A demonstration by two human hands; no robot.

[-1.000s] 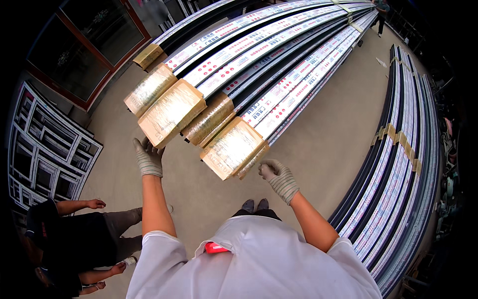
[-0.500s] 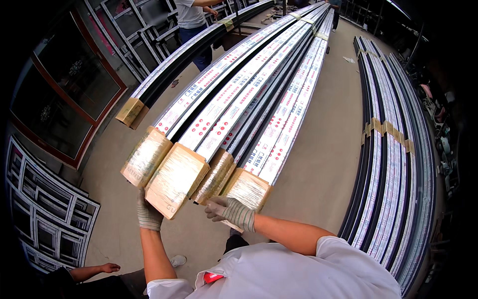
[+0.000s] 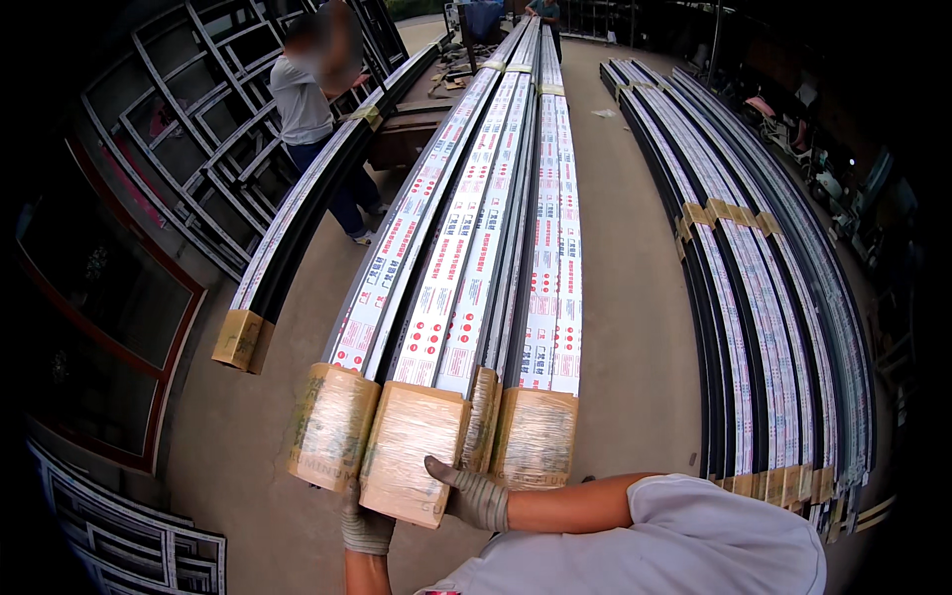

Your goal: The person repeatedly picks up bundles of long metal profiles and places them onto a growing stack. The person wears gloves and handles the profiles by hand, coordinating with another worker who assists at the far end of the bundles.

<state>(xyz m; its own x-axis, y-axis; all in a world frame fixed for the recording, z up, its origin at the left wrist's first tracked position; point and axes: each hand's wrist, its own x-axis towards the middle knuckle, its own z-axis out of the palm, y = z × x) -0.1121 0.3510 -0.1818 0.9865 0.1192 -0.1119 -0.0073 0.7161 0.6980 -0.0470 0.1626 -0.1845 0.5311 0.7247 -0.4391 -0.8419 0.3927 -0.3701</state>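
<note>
Several bundles of long white-and-dark frame profiles [image 3: 448,288] run from me into the distance, with red and blue print on their film. Their near ends are wrapped in brown paper and clear film. My left hand [image 3: 367,526], in a grey striped work glove, grips the lower left of the foremost wrapped end [image 3: 415,446]; its fingers are hidden beneath. At that end's right side is my right hand [image 3: 478,498], gloved too, thumb over the top edge and the other fingers out of sight below. Other wrapped ends [image 3: 335,421] [image 3: 537,431] lie on either side.
Another long bundle [image 3: 307,203] with a paper-wrapped end slants at the left, beside a person [image 3: 302,109] in a light shirt. A second person [image 3: 547,15] stands at the far end. Stacked profiles [image 3: 754,327] line the right floor. Window frames [image 3: 139,521] lie lower left.
My right hand has moved from in front of the wrapped ends onto the side of the foremost one. My view has turned, and the person's hand at lower left is out of sight.
</note>
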